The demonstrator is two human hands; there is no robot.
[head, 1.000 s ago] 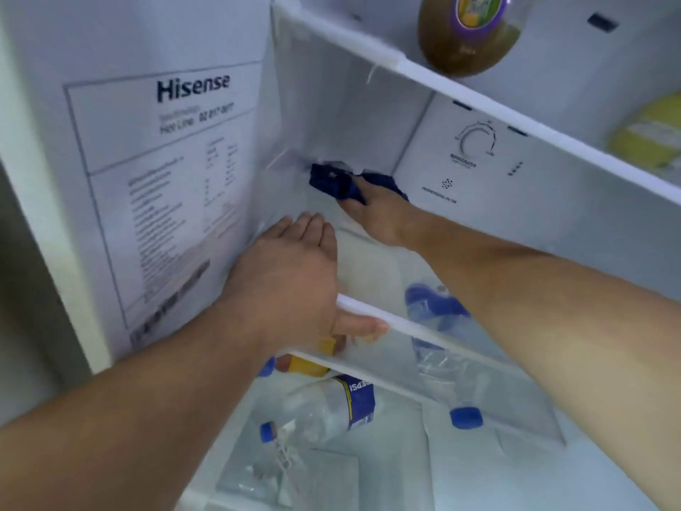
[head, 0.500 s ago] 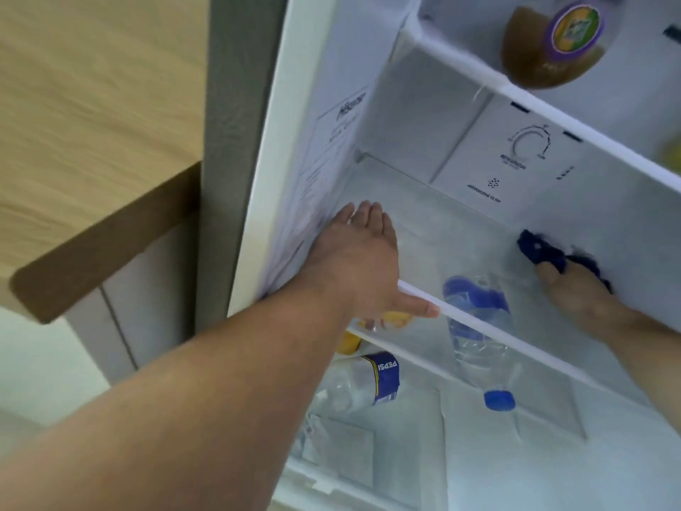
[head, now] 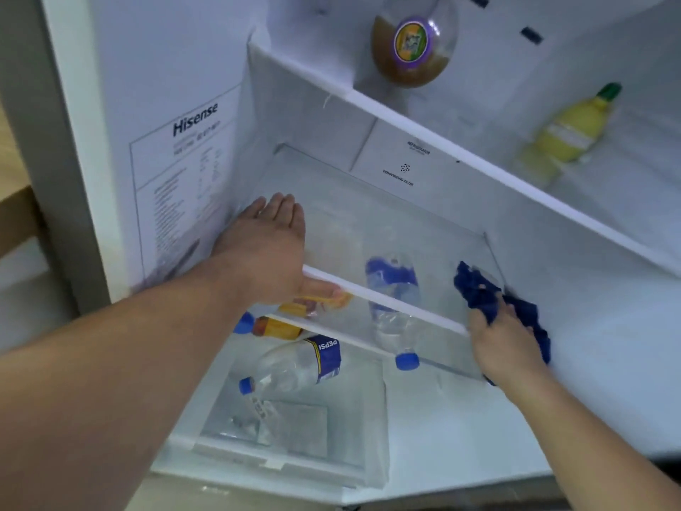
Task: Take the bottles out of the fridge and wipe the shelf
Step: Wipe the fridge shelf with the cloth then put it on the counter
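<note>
I look into an open fridge at a clear glass shelf [head: 350, 215] with a white front rail. My left hand [head: 263, 252] grips the rail at its left end, fingers flat on the glass and thumb under it. At the shelf's front right corner, my right hand [head: 505, 341] presses a dark blue cloth [head: 479, 289] against the glass. No bottle stands on this shelf. Through the glass I see a blue-labelled water bottle [head: 394, 307], a Pepsi-labelled clear bottle [head: 294, 363] and an orange bottle [head: 272, 326] lying on the level below.
The shelf above carries a brown bottle with a purple label [head: 412, 46] and a yellow bottle with a green cap [head: 567, 130]. The fridge's left wall bears a Hisense sticker [head: 184, 171]. A wooden surface [head: 14, 215] shows at the far left.
My right hand has dragged the blue cloth from the back left corner across to the right and then toward the front right corner. My left hand has kept its hold on the rail.
</note>
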